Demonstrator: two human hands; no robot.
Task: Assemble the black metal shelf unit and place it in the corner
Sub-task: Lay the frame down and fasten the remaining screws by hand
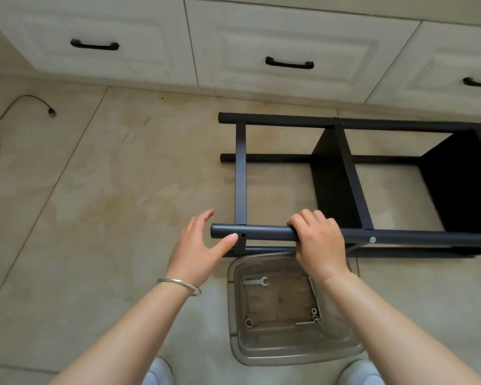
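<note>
No brand, label or writing is showing anywhere in the head view. The black shelf unit (353, 176) is lying on its side on the tiled floor (95, 190), just in front of a row of cream drawers (275, 51) with black handles, its long axis running left to right across the picture, with the open leg ends pointing left and the shelf panels standing on edge toward the right. Four round posts are running along that axis; the nearest post (264, 232) is lying closest to the person, with a small hole showing near its left end and a silver bolt head (372, 240) further right, where a crossbar is meeting it. The right hand (320, 240) is gripping this near post from above, fingers curling tightly over the top of it and the knuckles facing the camera. The left hand (199, 245) is hovering at the post's left end with its fingers spread and nearly straight, the thumb tip touching the post just beside the hole, nothing held in it; a silver bangle (179, 284) is sitting on that wrist. Below the hands a clear plastic tub (297, 354) is resting on the floor, holding a small flat wrench (256, 282), long bolts and some washers. A dark cable (3, 120) is trailing across the floor at far left.
</note>
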